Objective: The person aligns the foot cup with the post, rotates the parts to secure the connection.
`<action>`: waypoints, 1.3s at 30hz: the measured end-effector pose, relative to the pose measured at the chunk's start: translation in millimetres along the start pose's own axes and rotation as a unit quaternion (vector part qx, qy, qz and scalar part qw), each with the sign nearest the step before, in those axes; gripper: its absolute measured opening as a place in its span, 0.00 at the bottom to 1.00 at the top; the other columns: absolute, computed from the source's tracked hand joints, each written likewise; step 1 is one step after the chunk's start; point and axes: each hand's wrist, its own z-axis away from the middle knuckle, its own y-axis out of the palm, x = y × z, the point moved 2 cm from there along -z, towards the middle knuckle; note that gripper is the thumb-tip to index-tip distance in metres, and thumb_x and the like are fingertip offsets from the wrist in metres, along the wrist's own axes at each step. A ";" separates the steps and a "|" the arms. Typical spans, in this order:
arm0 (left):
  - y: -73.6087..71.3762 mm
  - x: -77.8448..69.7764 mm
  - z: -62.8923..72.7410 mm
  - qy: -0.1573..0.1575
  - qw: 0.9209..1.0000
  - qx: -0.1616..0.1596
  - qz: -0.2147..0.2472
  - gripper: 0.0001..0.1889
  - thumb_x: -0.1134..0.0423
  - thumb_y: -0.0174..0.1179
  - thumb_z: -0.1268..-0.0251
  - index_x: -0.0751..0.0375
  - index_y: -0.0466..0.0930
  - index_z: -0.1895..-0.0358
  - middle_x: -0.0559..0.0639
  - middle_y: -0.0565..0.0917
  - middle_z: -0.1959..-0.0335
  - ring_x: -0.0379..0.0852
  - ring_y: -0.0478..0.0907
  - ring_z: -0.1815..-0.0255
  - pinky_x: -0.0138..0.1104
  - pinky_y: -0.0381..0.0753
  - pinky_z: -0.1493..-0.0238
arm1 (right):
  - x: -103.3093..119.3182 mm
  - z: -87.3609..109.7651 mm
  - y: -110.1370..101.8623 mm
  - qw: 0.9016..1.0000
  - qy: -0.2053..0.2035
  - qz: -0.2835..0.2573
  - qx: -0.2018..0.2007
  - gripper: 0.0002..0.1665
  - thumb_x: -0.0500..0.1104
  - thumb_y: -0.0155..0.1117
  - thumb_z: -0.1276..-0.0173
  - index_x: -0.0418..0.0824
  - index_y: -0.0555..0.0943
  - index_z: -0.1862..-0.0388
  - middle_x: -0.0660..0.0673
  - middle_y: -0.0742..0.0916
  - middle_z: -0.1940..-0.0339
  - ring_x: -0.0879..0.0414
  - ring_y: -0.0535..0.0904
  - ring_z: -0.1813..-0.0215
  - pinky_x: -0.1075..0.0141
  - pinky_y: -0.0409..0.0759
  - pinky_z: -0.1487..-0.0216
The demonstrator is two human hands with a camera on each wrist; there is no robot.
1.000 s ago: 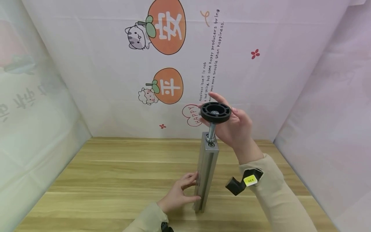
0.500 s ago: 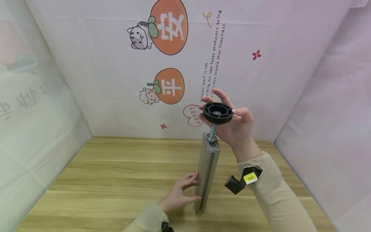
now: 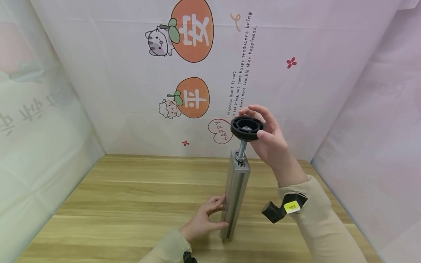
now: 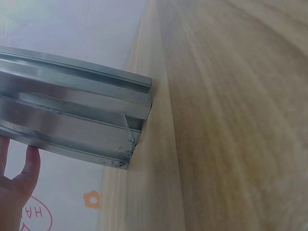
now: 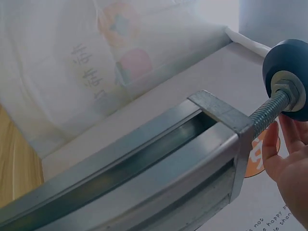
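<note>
My left hand (image 3: 202, 220) grips the lower part of the aluminium profile (image 3: 235, 197), which stands upright near the middle of the wooden surface (image 3: 131, 204). At its top, my right hand (image 3: 271, 142) curls around the black round foot (image 3: 247, 128) on its threaded stud (image 3: 241, 149).

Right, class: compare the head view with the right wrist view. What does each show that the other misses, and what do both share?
Only the head view shows the left hand holding the lower part of the upright metal post on the wooden table, plus the black disc's ribbed top.

Only the right wrist view shows the nut on the disc's underside and the thread close up.

Both show the post, the threaded rod in its top end, the black disc and the right hand gripping that disc.
</note>
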 end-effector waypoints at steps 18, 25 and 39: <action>1.4 0.2 2.2 -0.015 1.000 -0.002 0.006 0.41 0.70 0.65 0.43 0.55 0.53 0.27 0.63 0.67 0.39 0.40 0.71 0.41 0.43 0.72 0.35 | 16.0 2.9 30.1 0.855 0.001 0.469 -0.220 0.34 0.28 0.72 0.54 0.34 0.74 0.45 0.56 0.77 0.50 0.57 0.70 0.55 0.73 0.74 0.58; 2.5 4.8 4.7 0.004 1.000 -0.005 0.006 0.42 0.72 0.65 0.44 0.55 0.53 0.27 0.64 0.67 0.40 0.36 0.68 0.40 0.43 0.74 0.36 | 13.3 3.9 38.1 0.789 -0.061 0.568 -0.227 0.38 0.38 0.79 0.60 0.32 0.75 0.47 0.51 0.77 0.51 0.60 0.68 0.57 0.70 0.67 0.60; 2.5 4.2 0.6 0.026 1.000 -0.007 -0.001 0.42 0.72 0.65 0.43 0.54 0.52 0.27 0.65 0.67 0.40 0.35 0.67 0.39 0.42 0.75 0.37 | 1.7 1.6 7.5 0.973 -0.006 0.163 -0.165 0.16 0.42 0.48 0.36 0.44 0.77 0.52 0.48 0.79 0.58 0.58 0.73 0.55 0.69 0.72 0.48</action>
